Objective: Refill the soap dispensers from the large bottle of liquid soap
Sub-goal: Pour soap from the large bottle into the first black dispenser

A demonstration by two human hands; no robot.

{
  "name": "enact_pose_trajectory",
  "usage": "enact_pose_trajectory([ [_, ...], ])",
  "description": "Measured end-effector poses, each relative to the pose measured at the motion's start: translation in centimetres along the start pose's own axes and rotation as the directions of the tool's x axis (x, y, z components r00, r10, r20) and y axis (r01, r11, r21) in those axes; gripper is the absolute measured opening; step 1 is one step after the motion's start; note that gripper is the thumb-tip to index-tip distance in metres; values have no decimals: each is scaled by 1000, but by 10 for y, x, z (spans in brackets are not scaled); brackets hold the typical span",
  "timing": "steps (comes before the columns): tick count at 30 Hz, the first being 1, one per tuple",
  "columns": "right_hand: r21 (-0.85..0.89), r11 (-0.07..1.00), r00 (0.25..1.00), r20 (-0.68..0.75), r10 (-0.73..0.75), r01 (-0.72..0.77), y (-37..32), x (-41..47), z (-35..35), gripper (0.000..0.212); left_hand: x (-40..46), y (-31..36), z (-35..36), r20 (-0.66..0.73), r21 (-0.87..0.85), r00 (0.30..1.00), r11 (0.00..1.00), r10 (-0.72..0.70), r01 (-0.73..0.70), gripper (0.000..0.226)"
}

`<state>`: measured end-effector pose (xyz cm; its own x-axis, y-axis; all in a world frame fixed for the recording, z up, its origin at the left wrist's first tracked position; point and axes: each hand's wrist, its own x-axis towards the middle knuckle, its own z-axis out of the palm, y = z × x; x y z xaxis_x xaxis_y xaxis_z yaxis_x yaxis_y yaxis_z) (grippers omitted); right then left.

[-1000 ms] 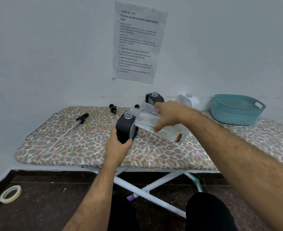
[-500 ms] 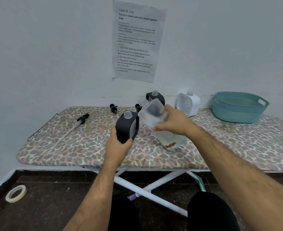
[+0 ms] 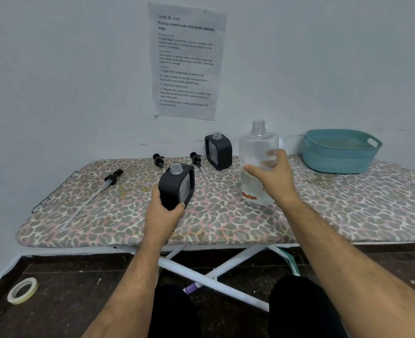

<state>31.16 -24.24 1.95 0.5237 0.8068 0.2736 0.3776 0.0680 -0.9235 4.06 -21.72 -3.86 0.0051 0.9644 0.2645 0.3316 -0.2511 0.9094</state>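
Black plastic is gripped nearest the viewer: the near dispenser [image 3: 177, 186] is clasped low on its body by the left hand [image 3: 165, 212], fingers curled round its base, presumably so that it is kept from tipping while its uncapped neck stands open for filling. It is leaned a little toward the person, and whether its base sits flat on the board [image 3: 104, 215] cannot be told from this angle.

Just to its right, the bottle [image 3: 258, 164] is held upright by the right hand [image 3: 274, 178], thumb on the near side and fingers wrapped behind the clear wall. Its mouth is pointed up and left uncapped, so nothing is being poured now; only a shallow pool seems to be left at its bottom, above a red mark. Its base appears to be set on, or just above, the board.

Farther back, two short pumps [image 3: 158, 161] [image 3: 196, 158] are laid between the dispensers, evidently removed so the necks can be reached, and a long pump [image 3: 108, 180] is laid well to the left. A second dispenser [image 3: 218, 151], also uncapped, is stood near the wall, probably waiting its turn. A teal basket [image 3: 340, 150] is placed at the far right, and a printed sheet [image 3: 187, 62] is fixed to the wall above.
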Motion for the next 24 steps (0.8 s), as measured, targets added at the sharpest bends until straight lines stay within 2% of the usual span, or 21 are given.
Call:
enact_pose_trajectory([
  [8,22,1000,986,-167,23,-20,19,9,-11,73,0,0,2,-24,-7,1000,1000,-8,8,60],
  [18,-22,999,983,-181,26,-31,33,11,-13,72,2,-1,3,-27,-1,1000,1000,7,-7,68],
  [24,-29,999,985,-172,33,-39,36,10,-16,75,2,-2,3,-37,6,999,1000,12,-12,64],
])
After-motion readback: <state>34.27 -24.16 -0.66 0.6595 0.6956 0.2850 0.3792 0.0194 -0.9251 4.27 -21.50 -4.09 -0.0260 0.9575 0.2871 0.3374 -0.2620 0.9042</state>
